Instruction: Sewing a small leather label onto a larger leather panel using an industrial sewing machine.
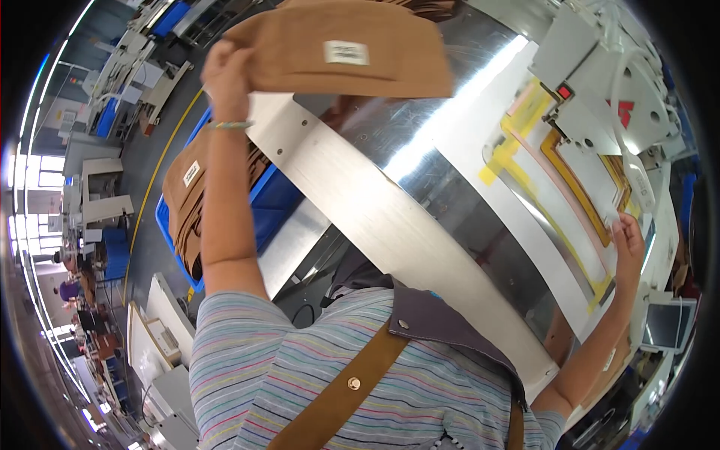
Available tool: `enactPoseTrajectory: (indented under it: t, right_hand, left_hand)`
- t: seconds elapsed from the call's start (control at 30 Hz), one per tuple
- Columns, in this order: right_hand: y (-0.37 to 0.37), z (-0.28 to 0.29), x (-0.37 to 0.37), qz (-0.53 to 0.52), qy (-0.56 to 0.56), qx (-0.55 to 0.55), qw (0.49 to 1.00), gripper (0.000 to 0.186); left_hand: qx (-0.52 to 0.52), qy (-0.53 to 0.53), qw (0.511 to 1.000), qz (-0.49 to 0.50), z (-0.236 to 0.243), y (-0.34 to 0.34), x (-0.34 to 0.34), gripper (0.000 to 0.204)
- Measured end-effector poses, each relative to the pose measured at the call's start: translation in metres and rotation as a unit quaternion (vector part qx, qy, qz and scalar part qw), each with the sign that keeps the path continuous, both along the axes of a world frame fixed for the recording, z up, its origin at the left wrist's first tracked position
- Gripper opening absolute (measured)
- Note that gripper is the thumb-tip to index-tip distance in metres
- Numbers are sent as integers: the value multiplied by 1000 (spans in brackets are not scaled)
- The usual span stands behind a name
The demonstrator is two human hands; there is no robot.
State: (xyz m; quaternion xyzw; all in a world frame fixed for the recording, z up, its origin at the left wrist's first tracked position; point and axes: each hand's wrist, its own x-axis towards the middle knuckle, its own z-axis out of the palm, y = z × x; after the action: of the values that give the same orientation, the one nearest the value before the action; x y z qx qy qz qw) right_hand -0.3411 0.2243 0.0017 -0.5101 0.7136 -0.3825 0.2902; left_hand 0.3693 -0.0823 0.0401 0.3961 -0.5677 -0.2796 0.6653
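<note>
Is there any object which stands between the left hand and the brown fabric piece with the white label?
Nothing visible stands between them: the left hand directly holds the brown fabric piece at its left end.

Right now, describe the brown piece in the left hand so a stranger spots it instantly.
Start at the shiny metal table. Near its upper end in the picture, the left hand grips the brown piece, white label showing, by its left end. Unlike the similar brown pieces in the blue bin, it is held up in the air.
</note>
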Motion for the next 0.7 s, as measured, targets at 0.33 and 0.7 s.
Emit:
enactPoseTrajectory:
  t: [0.33,0.7]
  right_hand:
    - [-41,-11,-7,-38,31,70,996,24]
    - [-52,-2,19,7,167,47,985,18]
  left_hand:
    - [165,-55,918,355,-70,179,359,26]
    - [156,-572,466,656,-86,156,342,52]
